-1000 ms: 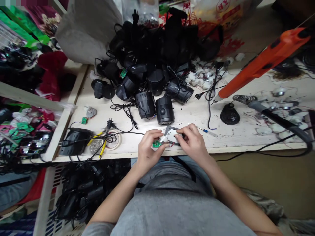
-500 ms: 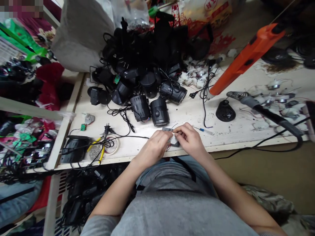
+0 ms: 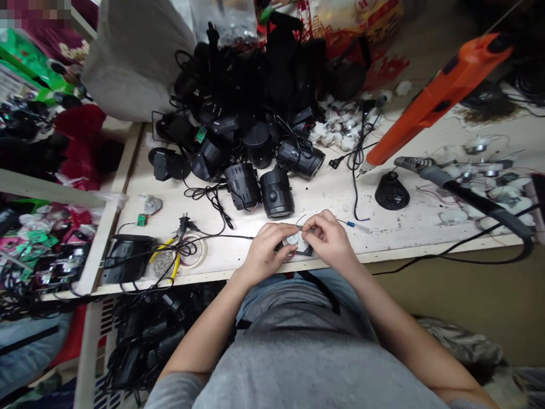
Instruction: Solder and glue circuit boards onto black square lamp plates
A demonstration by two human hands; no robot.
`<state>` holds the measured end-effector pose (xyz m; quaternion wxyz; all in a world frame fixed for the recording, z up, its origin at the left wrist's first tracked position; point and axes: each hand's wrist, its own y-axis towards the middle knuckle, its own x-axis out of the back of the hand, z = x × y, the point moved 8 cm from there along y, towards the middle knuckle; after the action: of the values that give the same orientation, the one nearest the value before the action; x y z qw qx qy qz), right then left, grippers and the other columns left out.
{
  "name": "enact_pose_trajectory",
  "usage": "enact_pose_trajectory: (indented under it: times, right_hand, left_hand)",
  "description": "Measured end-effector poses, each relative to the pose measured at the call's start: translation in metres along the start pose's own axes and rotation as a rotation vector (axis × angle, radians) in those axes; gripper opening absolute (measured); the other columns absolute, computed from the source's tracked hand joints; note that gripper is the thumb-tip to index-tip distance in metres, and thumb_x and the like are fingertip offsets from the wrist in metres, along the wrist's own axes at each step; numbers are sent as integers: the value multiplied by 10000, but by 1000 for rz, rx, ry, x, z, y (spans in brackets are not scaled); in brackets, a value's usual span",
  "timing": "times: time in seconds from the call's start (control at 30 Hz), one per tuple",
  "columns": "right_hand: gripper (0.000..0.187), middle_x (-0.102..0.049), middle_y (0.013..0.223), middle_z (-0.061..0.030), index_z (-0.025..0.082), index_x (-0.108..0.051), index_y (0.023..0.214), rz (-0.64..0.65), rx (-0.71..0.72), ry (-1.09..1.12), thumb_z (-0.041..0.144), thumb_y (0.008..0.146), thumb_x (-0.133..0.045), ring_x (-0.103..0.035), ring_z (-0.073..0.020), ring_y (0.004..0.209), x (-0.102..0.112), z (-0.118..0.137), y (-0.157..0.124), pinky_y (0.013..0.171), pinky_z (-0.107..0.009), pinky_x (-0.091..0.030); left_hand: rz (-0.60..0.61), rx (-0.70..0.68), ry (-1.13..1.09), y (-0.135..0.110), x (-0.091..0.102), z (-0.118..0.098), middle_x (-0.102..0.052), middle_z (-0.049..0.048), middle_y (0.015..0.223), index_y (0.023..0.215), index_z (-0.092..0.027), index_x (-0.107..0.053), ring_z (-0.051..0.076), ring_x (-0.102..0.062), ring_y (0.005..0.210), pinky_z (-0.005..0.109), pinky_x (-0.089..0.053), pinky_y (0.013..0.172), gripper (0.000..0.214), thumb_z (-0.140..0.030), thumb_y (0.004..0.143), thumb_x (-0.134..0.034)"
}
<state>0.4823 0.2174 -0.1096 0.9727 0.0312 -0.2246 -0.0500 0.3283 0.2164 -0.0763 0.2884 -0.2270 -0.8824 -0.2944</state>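
My left hand curls around a small round silver-and-white motor, thumb on the near side and fingers on the far side. Thin reddish wires show just below it. Right beside it, my right hand is closed in a pinch at the motor's edge; whatever lies between the fingertips is too small to make out. Under both hands is a flat dark grey housing part, partly covered by them. A thin screwdriver with a blue collar rests to the right of my right hand.
Black lamp-like housings with cords pile up ahead. An orange tool hangs at the right, above a black stand and a soldering iron holder. White motors lie at right. Yellow-handled pliers and tape sit left.
My left hand has opened its grip somewhat and shifted slightly left, so the motor's round face now shows. My right hand keeps its pinch in nearly the same spot.
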Motion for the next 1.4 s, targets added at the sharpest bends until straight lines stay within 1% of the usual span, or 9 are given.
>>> enact_pose_trajectory:
  times: [0.1, 0.2, 0.33, 0.5, 0.8, 1.07, 1.17, 1.27, 1.4]
  right_hand:
    - [60, -497, 810, 2, 215, -638, 735, -5, -13, -3, 178, 769, -605, -497, -98, 575, 0, -2, 1, 597, -271, -482]
    - [47, -503, 833, -4, 212, -629, 773, -35, -36, -15, 225, 809, -602, -506, -106, 586, 3, -4, 1, 612, -289, -485]
    - [141, -502, 831, -6, 213, -581, 744, -45, -61, -38, 296, 854, -611, -515, -116, 595, 5, -5, 0, 608, -300, -481]
    - [244, -470, 786, 2, 210, -541, 637, -28, -71, -58, 310, 836, -642, -467, -98, 556, 5, -4, 0, 573, -285, -458]
    - [257, -465, 765, 9, 211, -517, 615, -27, -35, -75, 295, 827, -637, -456, -98, 560, 4, -4, -1, 569, -277, -454]
    - [110, -517, 871, -12, 222, -551, 825, -15, 57, -61, 294, 885, -608, -524, -122, 630, 2, 0, -10, 657, -318, -518]
    - [112, -559, 966, -29, 230, -594, 974, 33, 91, -35, 288, 881, -620, -565, -130, 669, 2, -1, -16, 658, -325, -540]
    - [131, -565, 1026, -44, 233, -600, 1021, 60, 131, -26, 285, 902, -614, -588, -134, 708, 3, -1, -20, 685, -338, -561]
    - [108, -579, 1025, -48, 231, -609, 1028, 95, 161, -35, 268, 931, -581, -605, -134, 724, 2, 3, -21, 725, -354, -587]
  left_hand:
    - [-2, 9, -7, 0, 0, 0, -731, 103, 1145, 1226, -208, -642, 229, -671, 1066, 395, -528, 922, 283, -328, 970, -629]
    - [-62, 54, 6, -1, 1, 3, -745, 90, 1102, 1221, -208, -651, 226, -671, 1012, 382, -521, 892, 303, -346, 951, -661]
    - [-138, 68, 24, -4, 1, 3, -756, 82, 1055, 1205, -199, -658, 218, -663, 959, 366, -505, 860, 296, -333, 942, -677]
    - [-137, 83, 2, -7, 1, 3, -757, 75, 1035, 1201, -199, -655, 214, -654, 929, 356, -498, 824, 316, -360, 932, -690]
    - [-154, 53, 21, -10, 2, 1, -751, 85, 1051, 1226, -178, -629, 203, -663, 947, 349, -509, 821, 320, -343, 954, -665]
    - [-159, 61, 76, -16, -2, 0, -738, 103, 1099, 1251, -182, -623, 222, -666, 1017, 386, -508, 882, 302, -333, 991, -598]
    - [-103, 39, 99, -14, -4, -2, -725, 108, 1140, 1288, -181, -606, 225, -649, 1042, 389, -499, 900, 302, -281, 1008, -556]
    - [-30, 11, 67, -10, -6, -5, -709, 113, 1185, 1333, -185, -572, 224, -638, 1071, 390, -493, 919, 325, -245, 1017, -522]
    - [-29, 62, 40, -8, -8, 0, -677, 129, 1182, 1371, -186, -517, 247, -625, 1063, 403, -519, 899, 458, -347, 958, -636]
